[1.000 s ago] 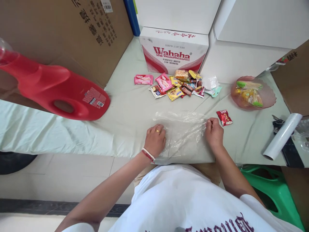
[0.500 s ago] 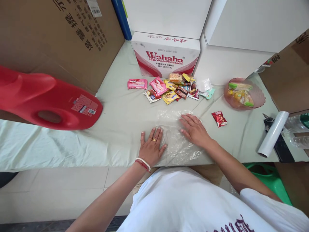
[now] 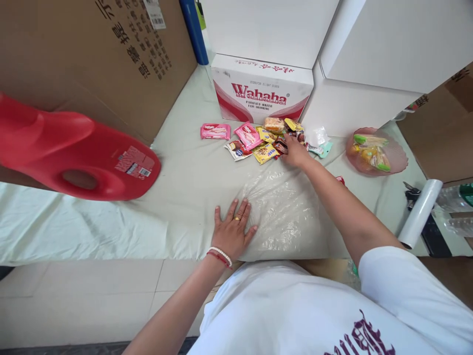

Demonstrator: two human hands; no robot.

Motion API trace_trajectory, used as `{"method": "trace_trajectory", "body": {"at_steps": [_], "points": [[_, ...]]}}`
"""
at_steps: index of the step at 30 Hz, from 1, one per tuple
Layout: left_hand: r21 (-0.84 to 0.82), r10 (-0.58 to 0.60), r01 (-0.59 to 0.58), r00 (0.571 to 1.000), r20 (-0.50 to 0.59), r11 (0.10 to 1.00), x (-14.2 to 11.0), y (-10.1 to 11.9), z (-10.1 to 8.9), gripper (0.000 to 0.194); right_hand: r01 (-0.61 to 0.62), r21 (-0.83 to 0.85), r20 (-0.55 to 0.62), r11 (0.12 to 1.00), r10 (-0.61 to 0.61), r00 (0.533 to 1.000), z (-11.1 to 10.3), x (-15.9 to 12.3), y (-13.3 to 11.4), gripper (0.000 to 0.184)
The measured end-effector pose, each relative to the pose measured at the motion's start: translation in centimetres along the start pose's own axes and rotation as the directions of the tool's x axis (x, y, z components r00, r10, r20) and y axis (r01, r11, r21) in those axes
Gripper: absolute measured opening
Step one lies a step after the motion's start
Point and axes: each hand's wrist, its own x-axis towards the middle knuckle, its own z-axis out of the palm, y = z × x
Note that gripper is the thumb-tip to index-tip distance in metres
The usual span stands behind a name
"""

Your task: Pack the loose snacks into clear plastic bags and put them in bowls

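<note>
My left hand (image 3: 233,229) lies flat with fingers spread, at the left edge of a clear plastic bag or film (image 3: 286,214) on the table. Farther back, my right hand (image 3: 296,152) reaches into a pile of wrapped snacks, its thumb and fingers apart at a brown snack packet (image 3: 281,145); some fingertips are hidden among the packets. Around it lie a yellow biscuit packet (image 3: 265,154), a pink nabati wafer packet (image 3: 248,136) and an orange-coloured wrapped cake (image 3: 274,124). Another pink wafer packet (image 3: 215,131) sits apart on the left. My right forearm partly covers a red packet (image 3: 340,180).
Behind the snacks stands a Wahaha water carton (image 3: 261,93). A large red jug (image 3: 99,167) lies at left beside a cardboard box (image 3: 111,64). To the right are a pink bowl (image 3: 397,158) with wrapped food, a white roll (image 3: 421,212) and plastic bottles (image 3: 453,195).
My right hand has left the plastic and moved forward to the snack pile. My left hand stays on the table. The view has shifted slightly.
</note>
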Motion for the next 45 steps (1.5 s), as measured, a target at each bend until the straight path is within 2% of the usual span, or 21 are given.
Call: {"method": "trace_trajectory", "body": {"at_steps": [4,7,10,14,16,18,21,26,28,30,32,37,40,43,45], "points": [[-0.011,-0.004,0.004,1.000,-0.022,1.000,-0.1,-0.1,0.0,0.065,-0.034,-0.074,0.120,0.997,0.043,0.992,-0.7,2.3,1.1,0.059],[-0.023,-0.008,0.007,1.000,-0.022,1.000,-0.1,-0.1,0.0,0.065,0.010,-0.093,0.085,0.996,-0.002,0.996,-1.8,1.7,2.2,0.058],[-0.027,-0.007,0.006,1.000,-0.019,1.000,-0.1,-0.2,0.0,0.065,0.119,-0.147,0.062,0.982,-0.111,0.992,-2.3,0.8,2.4,0.062],[-0.016,0.000,0.000,1.000,-0.027,1.000,-0.1,-0.2,0.2,0.065,0.349,-0.202,0.170,0.915,-0.319,0.933,-1.8,1.3,1.2,0.063],[-0.010,0.003,-0.003,0.999,-0.033,1.000,-0.2,-0.2,0.2,0.064,0.396,-0.205,0.210,0.895,-0.355,0.911,-1.5,1.9,0.4,0.066],[-0.008,0.003,-0.003,0.999,-0.040,1.000,-0.2,-0.2,0.2,0.064,0.376,-0.219,0.244,0.900,-0.322,0.915,-1.3,2.0,-0.3,0.065],[-0.016,0.001,-0.002,0.999,-0.044,1.000,-0.2,-0.2,0.2,0.064,0.291,-0.286,0.282,0.913,-0.210,0.936,-1.3,1.1,-0.6,0.060],[-0.039,-0.003,0.001,0.999,-0.045,0.999,-0.2,-0.3,0.2,0.065,0.194,-0.315,0.381,0.929,-0.064,0.922,-3.2,-0.2,0.9,0.055],[-0.042,-0.001,-0.001,0.999,-0.045,0.999,-0.2,-0.3,0.2,0.064,0.094,-0.254,0.311,0.963,-0.011,0.950,-4.1,0.4,1.4,0.050],[-0.040,0.002,-0.004,0.999,-0.046,0.999,-0.2,-0.4,0.2,0.064,0.030,-0.173,0.166,0.984,-0.001,0.986,-4.5,1.6,1.1,0.049],[-0.031,0.001,-0.002,0.999,-0.047,1.000,-0.2,-0.4,0.2,0.064,0.053,-0.119,0.058,0.992,-0.046,0.997,-4.1,3.0,0.1,0.050],[0.000,0.000,0.000,0.999,-0.052,1.000,-0.2,-0.3,0.2,0.064,0.175,-0.169,-0.042,0.970,-0.184,0.982,-0.9,5.4,-3.3,0.057],[-0.001,0.001,-0.001,0.999,-0.054,1.000,-0.2,-0.4,0.2,0.065,0.168,-0.191,-0.119,0.967,-0.192,0.974,-0.1,5.5,-3.9,0.047],[-0.012,0.002,-0.002,0.999,-0.053,1.000,-0.3,-0.4,0.3,0.068,0.091,-0.065,-0.174,0.994,-0.101,0.980,-1.4,4.6,-3.0,0.042],[-0.018,0.006,-0.007,0.998,-0.055,1.000,-0.3,-0.5,0.3,0.070,0.036,0.137,-0.178,0.990,-0.011,0.984,-3.3,3.2,-1.9,0.043]]}}
